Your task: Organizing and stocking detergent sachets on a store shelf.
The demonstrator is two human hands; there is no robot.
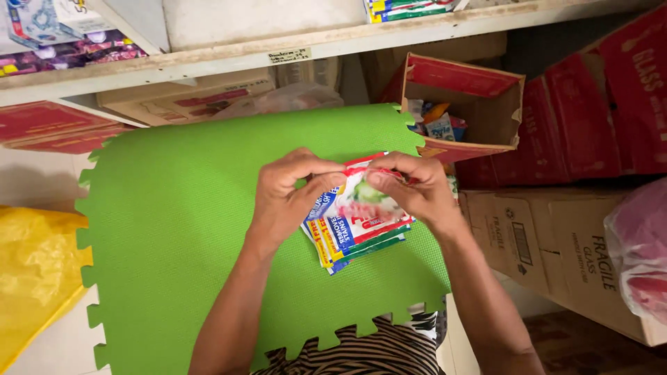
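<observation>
Both of my hands meet over a green foam mat (180, 222). My left hand (288, 194) and my right hand (413, 191) pinch the top edge of a small printed sachet (365, 201), white with red, blue and green print. Under it lies a short stack of similar sachets (347, 246) resting on the mat. The fingers of both hands are closed on the upper sachet's rim.
An open cardboard box (486, 114) with small packets inside stands behind the mat at the right. Closed cartons (556, 243) line the right side. A yellow plastic bag (35, 271) lies at the left, a pink bag (643, 250) at the far right, and a shelf (208, 59) runs above.
</observation>
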